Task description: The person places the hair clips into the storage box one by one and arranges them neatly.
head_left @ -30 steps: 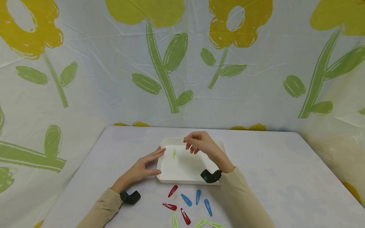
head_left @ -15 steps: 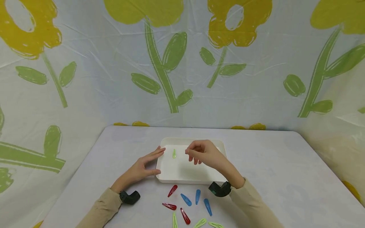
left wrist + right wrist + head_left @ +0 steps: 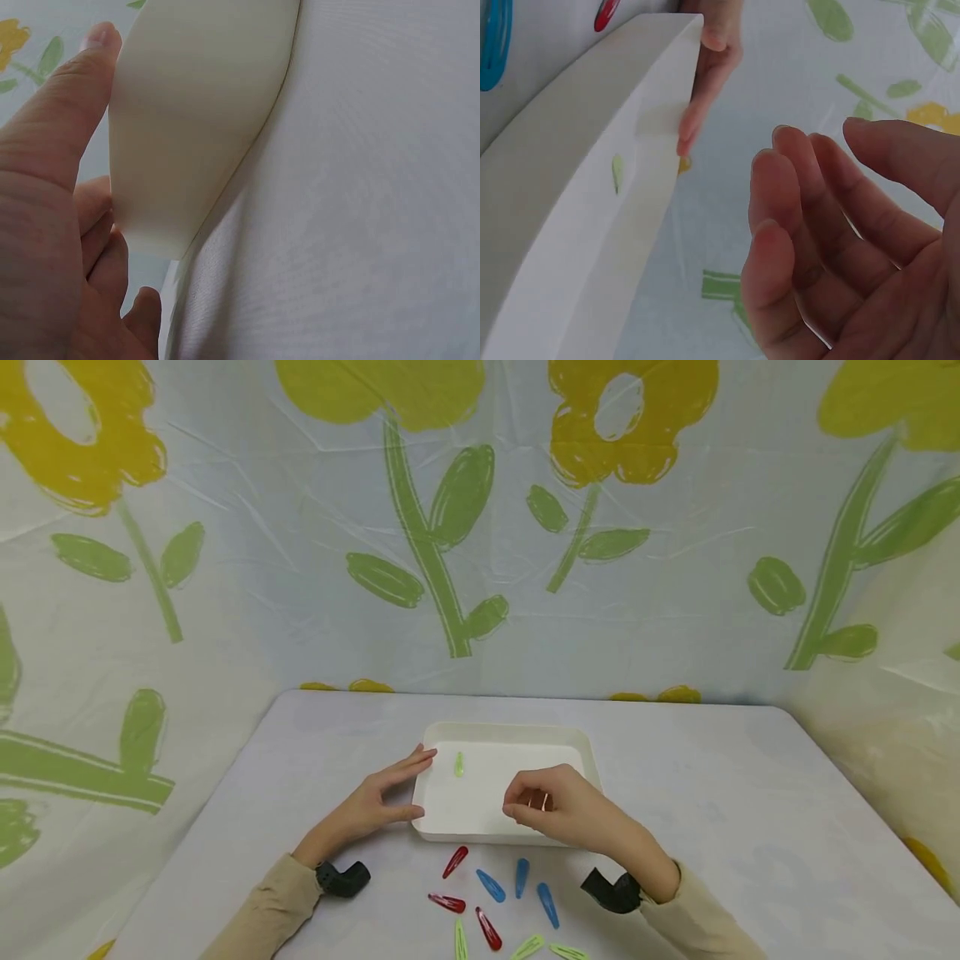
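Filling bkgd past all fingers: white backdrop (image 3: 675,610) w/ yellow blooms, green stems + leaves. White tabletop (image 3: 750,793) spreads below fingers & out to both sides of them. White tray (image 3: 461,814), rectangular, sits on tabletop btw the two sets of fingers: L edge meets L fingers, near-R part lies under R fingers. Beige sleeves, L sleeve (image 3: 258,906) + R sleeve (image 3: 697,918), run back from fingers toward near side, fabric a bit bunched.

L hand (image 3: 375,797): fingers spread, thumb well apart from rest; thumb at tray's near-L corner, fingertips at L rim farther up; L wrist view shows thumb + fingers against tray wall. R hand (image 3: 566,802): hovers over tray's near-R part, fingers loosely bent, tips close together; R wrist view shows small gap btw thumb tip & index tip, so no pinch.

Black wrist cams, L cam (image 3: 342,879) + R cam (image 3: 611,892), sit at wrists, back from fingers.

Snap clips last. Red clips (image 3: 447,903), x3, on tabletop, nearer than L thumb & to its R. Blue clips (image 3: 547,906), x3, R of reds, nearer than R fingers. Light-green clips (image 3: 527,947), x3, farthest from all fingers, partly cut by frame edge. Single green clip (image 3: 459,764) lies inside tray, just R of L fingertips, farther from R fingers, touching neither.
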Demonstrator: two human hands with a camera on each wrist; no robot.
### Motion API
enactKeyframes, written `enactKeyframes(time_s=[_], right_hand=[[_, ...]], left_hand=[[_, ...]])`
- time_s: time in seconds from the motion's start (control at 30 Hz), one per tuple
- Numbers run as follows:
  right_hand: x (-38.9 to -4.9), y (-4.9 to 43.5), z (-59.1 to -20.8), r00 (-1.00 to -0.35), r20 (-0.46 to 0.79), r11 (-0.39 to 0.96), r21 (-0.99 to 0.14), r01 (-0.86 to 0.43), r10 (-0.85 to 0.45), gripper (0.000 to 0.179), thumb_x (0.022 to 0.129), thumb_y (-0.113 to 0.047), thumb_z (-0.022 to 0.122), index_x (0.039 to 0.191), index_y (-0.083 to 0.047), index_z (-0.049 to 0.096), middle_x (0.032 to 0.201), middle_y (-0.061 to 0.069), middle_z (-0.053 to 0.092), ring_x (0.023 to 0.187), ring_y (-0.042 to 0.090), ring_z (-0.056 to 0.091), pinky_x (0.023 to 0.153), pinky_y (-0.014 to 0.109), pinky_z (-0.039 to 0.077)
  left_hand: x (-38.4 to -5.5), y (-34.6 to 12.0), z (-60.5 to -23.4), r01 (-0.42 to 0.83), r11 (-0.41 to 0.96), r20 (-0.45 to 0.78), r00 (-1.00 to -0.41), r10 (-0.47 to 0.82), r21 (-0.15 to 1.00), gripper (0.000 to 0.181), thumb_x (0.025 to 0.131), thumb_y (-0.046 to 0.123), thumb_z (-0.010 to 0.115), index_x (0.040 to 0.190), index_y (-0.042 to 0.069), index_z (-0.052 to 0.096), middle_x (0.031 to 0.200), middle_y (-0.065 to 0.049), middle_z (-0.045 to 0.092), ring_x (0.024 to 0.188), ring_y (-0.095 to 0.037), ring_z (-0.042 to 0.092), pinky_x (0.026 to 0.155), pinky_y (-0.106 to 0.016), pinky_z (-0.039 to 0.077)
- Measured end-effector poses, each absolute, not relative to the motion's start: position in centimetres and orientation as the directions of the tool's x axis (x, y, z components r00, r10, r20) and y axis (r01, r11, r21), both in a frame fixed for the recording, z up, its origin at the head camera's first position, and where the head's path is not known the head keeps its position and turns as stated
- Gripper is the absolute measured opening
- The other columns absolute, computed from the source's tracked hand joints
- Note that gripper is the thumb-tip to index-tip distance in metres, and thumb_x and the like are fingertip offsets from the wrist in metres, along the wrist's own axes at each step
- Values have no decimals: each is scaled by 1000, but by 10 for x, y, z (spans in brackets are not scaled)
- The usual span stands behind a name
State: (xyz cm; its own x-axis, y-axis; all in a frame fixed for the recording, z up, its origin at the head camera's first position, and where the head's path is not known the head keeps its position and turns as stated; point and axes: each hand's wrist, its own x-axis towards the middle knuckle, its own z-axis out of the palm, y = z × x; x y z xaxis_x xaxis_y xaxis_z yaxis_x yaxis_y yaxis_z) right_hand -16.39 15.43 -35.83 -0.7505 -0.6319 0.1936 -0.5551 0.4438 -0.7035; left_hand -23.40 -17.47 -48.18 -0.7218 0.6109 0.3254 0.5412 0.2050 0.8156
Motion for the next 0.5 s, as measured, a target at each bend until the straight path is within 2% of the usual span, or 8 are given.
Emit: enactKeyframes(time_s=[0.2,0.5], right_hand=[[-148,155,-363,-744,160,545,-584,-601,-649,9,93,-16,70,86,-21,69,69,-19,57,59,0,51,53,19,45],[-139,156,-378,-734,-26,661,-456,-596,-679,12,86,-18,78,79,-23,68,61,-18,49,57,-3,45,50,19,40]], left_hand=[[-232,-173,-480,555,197,340,-714,612,809,74,85,14,79,148,0,43,158,-10,34,151,-30,16,115,-16,16],[-236,-173,-483,559,202,338,-710,618,804,76,85,17,80,149,0,42,159,-8,33,151,-26,15,115,-16,15]])
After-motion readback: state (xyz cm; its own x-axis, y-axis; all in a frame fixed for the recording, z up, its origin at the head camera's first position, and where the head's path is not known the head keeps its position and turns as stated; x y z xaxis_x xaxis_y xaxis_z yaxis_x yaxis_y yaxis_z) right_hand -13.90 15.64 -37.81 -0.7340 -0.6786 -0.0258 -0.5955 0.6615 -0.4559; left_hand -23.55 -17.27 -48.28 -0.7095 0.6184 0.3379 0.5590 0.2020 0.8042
